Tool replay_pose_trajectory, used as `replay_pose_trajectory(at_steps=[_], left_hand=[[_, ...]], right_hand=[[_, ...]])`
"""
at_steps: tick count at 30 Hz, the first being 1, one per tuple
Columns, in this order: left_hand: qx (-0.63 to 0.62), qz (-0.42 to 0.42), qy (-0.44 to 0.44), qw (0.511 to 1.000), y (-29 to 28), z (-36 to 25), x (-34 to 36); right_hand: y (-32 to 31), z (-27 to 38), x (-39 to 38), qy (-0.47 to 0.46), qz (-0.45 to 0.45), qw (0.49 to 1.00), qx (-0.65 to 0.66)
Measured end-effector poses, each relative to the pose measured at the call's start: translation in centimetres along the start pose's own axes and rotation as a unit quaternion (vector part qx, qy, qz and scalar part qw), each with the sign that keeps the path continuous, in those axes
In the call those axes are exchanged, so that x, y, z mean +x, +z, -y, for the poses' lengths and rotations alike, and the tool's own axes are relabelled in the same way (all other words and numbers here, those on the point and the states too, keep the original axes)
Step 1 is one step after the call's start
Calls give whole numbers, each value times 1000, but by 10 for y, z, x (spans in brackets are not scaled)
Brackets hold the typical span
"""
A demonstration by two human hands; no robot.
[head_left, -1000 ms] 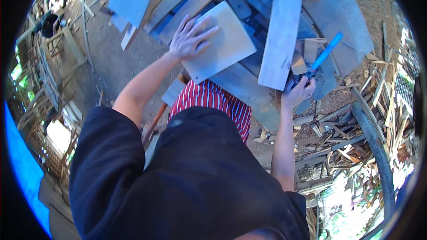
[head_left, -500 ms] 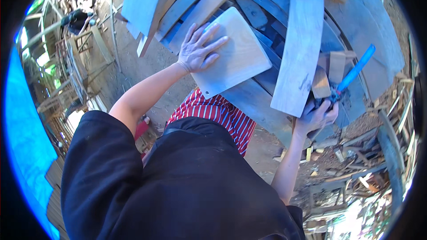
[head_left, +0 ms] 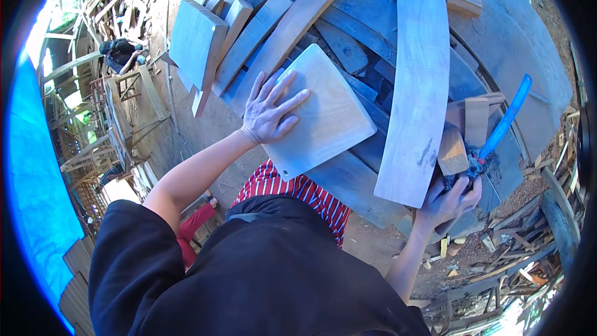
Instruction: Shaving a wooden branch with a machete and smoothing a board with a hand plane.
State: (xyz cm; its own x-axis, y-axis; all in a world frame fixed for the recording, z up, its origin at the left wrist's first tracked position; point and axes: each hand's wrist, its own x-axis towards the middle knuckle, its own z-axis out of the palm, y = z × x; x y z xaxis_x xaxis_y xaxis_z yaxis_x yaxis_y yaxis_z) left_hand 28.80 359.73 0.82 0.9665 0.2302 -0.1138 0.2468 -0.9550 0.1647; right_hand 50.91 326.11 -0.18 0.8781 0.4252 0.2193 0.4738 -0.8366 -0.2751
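A pale wooden cutting board (head_left: 333,102) with rounded corners and a small hole in its near corner lies tilted across stacked planks. My left hand (head_left: 267,111) rests flat on its left side, fingers spread. Farther right, my right hand (head_left: 449,205) is closed around a dark, fuzzy clump (head_left: 459,179), whose kind I cannot make out. From that clump a curved blue handle (head_left: 507,117) rises, red at its base. A wooden block (head_left: 453,153) stands right beside the fingers, partly covering the clump.
A long, wide plank (head_left: 415,74) lies between my hands, its near end close to my right wrist. Thick wooden blocks (head_left: 198,36) stand at the far left of the pile. Another person (head_left: 121,55) is in the left background. Wood scraps (head_left: 522,236) litter the ground at right.
The whole scene sits lower in the picture as the view shifts. My left hand stays flat on the cutting board, and my right hand remains at the dark clump.
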Motion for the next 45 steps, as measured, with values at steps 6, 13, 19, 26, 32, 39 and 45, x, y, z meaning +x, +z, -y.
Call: replay_pose_trajectory(at_steps=[6,13,19,26,32,39,45], left_hand=[[-5,-16,-15,1000,-5,-3,2],[-32,-16,-11,999,-4,-7,1],[-75,-83,6,994,3,-6,4],[-102,-163,16,981,15,-2,-2],[-98,-216,29,971,28,0,0],[-66,-256,39,964,35,3,-1],[-60,-327,61,941,35,2,2]], right_hand=[[5,-10,-5,7,9,1000,-15],[4,-15,-2,-10,1,1000,-9],[7,-28,2,-61,-33,997,-27],[13,-18,7,-110,-62,990,-69],[21,-35,13,-107,-65,990,-60],[31,-36,17,-127,-105,985,-59],[34,-33,18,-76,-128,986,-74]])
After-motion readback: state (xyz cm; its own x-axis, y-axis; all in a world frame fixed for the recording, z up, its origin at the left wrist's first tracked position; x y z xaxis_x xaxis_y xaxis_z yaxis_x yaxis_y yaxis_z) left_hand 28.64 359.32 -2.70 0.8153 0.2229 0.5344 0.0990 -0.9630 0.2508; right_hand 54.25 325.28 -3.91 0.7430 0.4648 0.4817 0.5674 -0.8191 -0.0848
